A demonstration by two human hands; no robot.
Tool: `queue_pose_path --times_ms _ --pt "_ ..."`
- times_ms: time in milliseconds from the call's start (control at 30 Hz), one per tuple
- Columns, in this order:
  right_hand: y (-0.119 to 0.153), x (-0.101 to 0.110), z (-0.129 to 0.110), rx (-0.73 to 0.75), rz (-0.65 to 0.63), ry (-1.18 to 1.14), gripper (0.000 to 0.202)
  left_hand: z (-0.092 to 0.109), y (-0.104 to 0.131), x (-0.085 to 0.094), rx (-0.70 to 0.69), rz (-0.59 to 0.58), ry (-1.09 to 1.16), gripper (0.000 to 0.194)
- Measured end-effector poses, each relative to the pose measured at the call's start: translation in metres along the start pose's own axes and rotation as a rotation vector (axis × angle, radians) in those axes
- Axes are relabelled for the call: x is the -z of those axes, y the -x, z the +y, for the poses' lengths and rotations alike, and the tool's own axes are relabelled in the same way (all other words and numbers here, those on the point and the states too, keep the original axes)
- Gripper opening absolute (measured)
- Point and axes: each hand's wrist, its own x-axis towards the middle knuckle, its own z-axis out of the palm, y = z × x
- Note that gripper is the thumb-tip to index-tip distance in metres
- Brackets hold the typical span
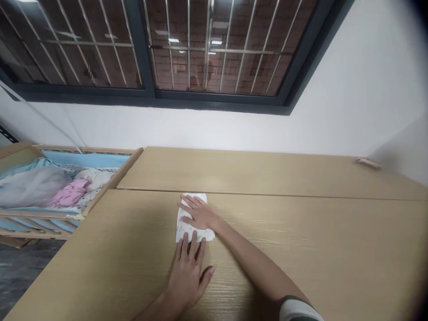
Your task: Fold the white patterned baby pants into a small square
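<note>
A white cloth (179, 229) with a small printed pattern lies flat on the light wooden tabletop (284, 249), close to the seam between two boards. Across its upper part rests my right hand (199, 213), palm down with the fingers spread to the left. My left hand (187, 272) lies just below, its fingertips touching the near edge of the cloth and the thumb held out to the right. Both hands are flat, and neither grips the cloth. Parts of the cloth are hidden beneath the right palm.
A wooden crib (113, 176) with blue lining stands at the left; a pink cloth (71, 192) and bedding lie in it. Behind the table rise a white wall (200, 129) and a barred window (217, 53). A small pale object (368, 163) sits at the far right.
</note>
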Motion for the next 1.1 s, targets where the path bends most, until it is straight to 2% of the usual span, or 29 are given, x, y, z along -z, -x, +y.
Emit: queue_pose_path --times_ms 367,567,1100 --pt "-0.028 -0.005 0.040 -0.190 0.085 0.017 0.083 0.000 -0.001 0.000 0.021 0.004 0.007 0.082" --pt "-0.028 -0.009 0.039 -0.197 0.132 0.038 0.082 0.000 0.000 -0.001 0.008 0.016 0.001 0.082" --pt "-0.024 -0.005 0.036 -0.201 0.122 0.033 0.079 -0.002 0.001 -0.004 0.010 0.034 0.030 0.078"
